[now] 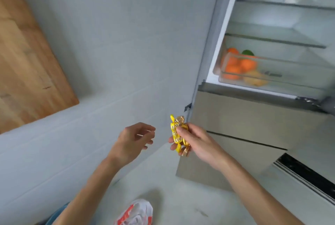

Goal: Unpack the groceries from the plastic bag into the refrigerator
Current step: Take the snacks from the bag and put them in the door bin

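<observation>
Sweets in hand at the open refrigerator (pixel 282 47)
Right hand (pixel 195 143) pinches yellow wrapped candies (pixel 176 135), fingers closed around them; left hand (pixel 133 141) hangs empty, fingers loosely spread; plastic bag (pixel 136 213) lies on the floor below.

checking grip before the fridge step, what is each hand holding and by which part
The right hand pinches a few yellow and gold twist-wrapped candies around their middles, thumb on top, twisted ends free. The left hand is open and holds nothing.
</observation>
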`<state>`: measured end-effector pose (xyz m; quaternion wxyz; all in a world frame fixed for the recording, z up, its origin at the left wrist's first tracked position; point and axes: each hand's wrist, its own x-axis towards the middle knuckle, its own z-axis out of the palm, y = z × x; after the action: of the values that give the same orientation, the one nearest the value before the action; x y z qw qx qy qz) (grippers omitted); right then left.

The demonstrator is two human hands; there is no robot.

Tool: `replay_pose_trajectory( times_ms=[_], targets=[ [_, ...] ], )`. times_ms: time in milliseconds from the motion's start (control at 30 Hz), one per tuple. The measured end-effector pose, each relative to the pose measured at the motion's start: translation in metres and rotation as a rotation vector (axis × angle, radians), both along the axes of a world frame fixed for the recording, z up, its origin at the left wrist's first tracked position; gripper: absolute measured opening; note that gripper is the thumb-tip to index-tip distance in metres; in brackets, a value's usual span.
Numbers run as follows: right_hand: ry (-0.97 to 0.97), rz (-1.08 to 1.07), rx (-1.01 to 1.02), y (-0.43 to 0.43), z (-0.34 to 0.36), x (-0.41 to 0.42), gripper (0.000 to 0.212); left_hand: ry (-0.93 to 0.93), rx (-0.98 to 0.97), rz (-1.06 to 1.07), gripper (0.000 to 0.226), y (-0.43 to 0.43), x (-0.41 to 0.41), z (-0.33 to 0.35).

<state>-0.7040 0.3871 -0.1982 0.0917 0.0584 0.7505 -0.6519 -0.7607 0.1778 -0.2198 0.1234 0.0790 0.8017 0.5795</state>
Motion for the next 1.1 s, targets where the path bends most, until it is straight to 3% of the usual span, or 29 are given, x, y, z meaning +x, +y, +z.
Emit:
replay_pose_trajectory(
  times_ms=[233,567,700,900,1100],
  targets=[
    [0.056,-0.212,0.186,0.136,0.068,0.067,0.034,0.13,-0.016,-0.231,0.012,0.151,0.025,0.075],
    [0.077,-0.358,0.398,0.302,0.13,0.163,0.034,0.248,-0.051,-0.455,0.009,0.349,0.078,0.12],
    [0.071,-0.397,0.378,0.358,0.14,0.191,0.028,0.275,-0.044,-0.507,0.01,0.403,0.096,0.132],
    [0.12,-0.543,0.737,0.445,0.139,0.223,0.048,0.316,-0.074,-0.57,0.007,0.469,0.109,0.131],
    [0.007,-0.601,0.88,0.521,0.118,0.217,0.027,0.339,-0.17,-0.68,0.009,0.504,0.098,0.121]
  ],
)
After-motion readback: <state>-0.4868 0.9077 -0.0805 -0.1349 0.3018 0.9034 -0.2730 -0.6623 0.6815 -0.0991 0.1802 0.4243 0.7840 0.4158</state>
